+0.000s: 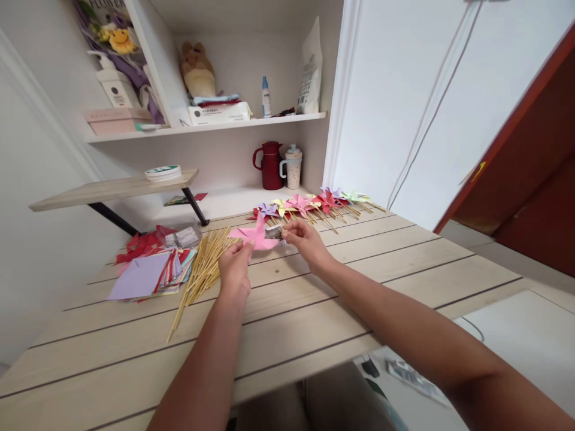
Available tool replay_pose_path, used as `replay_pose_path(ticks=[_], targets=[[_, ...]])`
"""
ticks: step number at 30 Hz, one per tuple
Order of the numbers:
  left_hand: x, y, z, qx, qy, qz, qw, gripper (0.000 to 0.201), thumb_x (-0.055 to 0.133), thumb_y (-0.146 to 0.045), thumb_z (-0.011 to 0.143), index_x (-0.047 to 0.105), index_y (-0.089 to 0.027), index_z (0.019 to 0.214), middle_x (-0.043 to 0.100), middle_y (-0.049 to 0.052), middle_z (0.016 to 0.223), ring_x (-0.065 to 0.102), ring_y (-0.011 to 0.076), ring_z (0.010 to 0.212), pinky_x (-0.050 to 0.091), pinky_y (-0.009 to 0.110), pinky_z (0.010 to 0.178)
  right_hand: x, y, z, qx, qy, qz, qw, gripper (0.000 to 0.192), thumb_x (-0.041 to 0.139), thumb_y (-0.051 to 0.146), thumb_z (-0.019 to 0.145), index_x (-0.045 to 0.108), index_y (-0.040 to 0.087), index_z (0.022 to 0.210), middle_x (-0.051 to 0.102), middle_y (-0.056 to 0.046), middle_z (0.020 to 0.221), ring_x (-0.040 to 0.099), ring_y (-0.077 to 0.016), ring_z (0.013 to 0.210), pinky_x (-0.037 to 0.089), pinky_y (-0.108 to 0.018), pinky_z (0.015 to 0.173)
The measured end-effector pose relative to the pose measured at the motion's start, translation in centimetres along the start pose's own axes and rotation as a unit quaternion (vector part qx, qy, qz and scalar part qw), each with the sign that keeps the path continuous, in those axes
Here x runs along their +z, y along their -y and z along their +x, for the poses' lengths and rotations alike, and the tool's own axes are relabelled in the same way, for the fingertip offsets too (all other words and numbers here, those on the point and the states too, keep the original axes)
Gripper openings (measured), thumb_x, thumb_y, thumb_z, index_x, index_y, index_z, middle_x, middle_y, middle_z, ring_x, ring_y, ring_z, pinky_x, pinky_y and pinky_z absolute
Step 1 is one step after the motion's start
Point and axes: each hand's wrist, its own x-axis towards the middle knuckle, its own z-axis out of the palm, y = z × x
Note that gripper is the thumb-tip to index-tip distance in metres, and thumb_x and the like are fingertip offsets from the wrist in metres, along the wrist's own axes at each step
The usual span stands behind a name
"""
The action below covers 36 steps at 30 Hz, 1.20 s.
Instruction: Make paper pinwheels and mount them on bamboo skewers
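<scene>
Your left hand (234,266) pinches the near-left edge of a pink paper pinwheel (257,236), and your right hand (305,238) closes its fingertips on a small grey piece (274,233) at the pinwheel's right side; both hands are narrow, each holding its part. The pinwheel sits low over the far middle of the worktop (368,281), held roughly flat, its blades fanning left, right and away from you; no stick shows on it, so you cannot tell a long axis. Just left of your left hand lies a bundle of bamboo sticks (202,269), long axis running from near-left to far-right. Further left is a stack of coloured paper sheets (148,272) with red scraps (141,244) behind. Beyond your right hand a row of finished pinwheels (314,203) runs along the far edge, their sticks pointing right and toward you. The near half of the worktop is bare board up to its front edge, and its right corner falls off to the floor.
</scene>
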Motion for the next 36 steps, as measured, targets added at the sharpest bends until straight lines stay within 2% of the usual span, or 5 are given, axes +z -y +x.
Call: replay_pose_path(ticks=[3,9,19,27,36], targets=[[-0.8,-0.1,1.2,0.003,-0.048,-0.021,0.999,0.027,0.085,-0.023,0.052,0.070,-0.014,0.073,0.067,-0.002,0.068,0.056,0.0097,0.062,0.041,0.023,0.062,-1.1,-0.6,0.4,0.080,0.141,-0.085,0.983,0.018,0.077,0.030,0.064,0.066,0.019,0.072,0.064,0.001,0.067,0.054,-0.0137,0.065,0.042,-0.028,0.064],[-1.0,0.3,1.7,0.010,-0.044,-0.032,0.998,0.028,0.087,-0.025,0.052,0.068,-0.015,0.072,0.067,-0.002,0.068,0.058,0.0102,0.062,0.044,0.024,0.064,-1.4,-1.5,0.3,0.116,0.240,-0.151,0.952,0.022,0.083,0.024,0.054,0.076,0.018,0.073,0.068,0.001,0.066,0.054,-0.0139,0.062,0.040,-0.028,0.060],[-0.7,0.5,1.3,0.002,-0.032,-0.054,0.998,0.029,0.088,-0.024,0.052,0.068,-0.015,0.071,0.066,-0.002,0.069,0.055,0.0091,0.063,0.041,0.023,0.063,-0.6,-2.2,0.1,0.077,0.256,-0.293,0.918,0.008,0.068,0.018,0.072,0.076,0.016,0.074,0.071,-0.002,0.071,0.057,-0.0129,0.065,0.042,-0.025,0.064],[-0.7,0.4,1.2,-0.012,-0.027,-0.072,0.997,0.026,0.087,-0.020,0.053,0.069,-0.014,0.071,0.065,-0.002,0.068,0.054,0.0085,0.063,0.040,0.021,0.061,-1.8,-0.6,0.6,0.124,0.359,-0.332,0.864,0.002,0.074,0.017,0.065,0.074,0.016,0.066,0.064,0.002,0.059,0.050,-0.0111,0.059,0.037,-0.023,0.059],[-0.8,0.4,1.3,-0.015,-0.023,-0.074,0.997,0.031,0.090,-0.021,0.051,0.067,-0.014,0.071,0.065,-0.003,0.068,0.055,0.0079,0.062,0.038,0.020,0.059,-1.8,-0.9,0.7,0.117,0.342,-0.325,0.874,0.013,0.079,0.024,0.064,0.073,0.017,0.073,0.062,0.003,0.064,0.050,-0.0107,0.062,0.036,-0.023,0.058]])
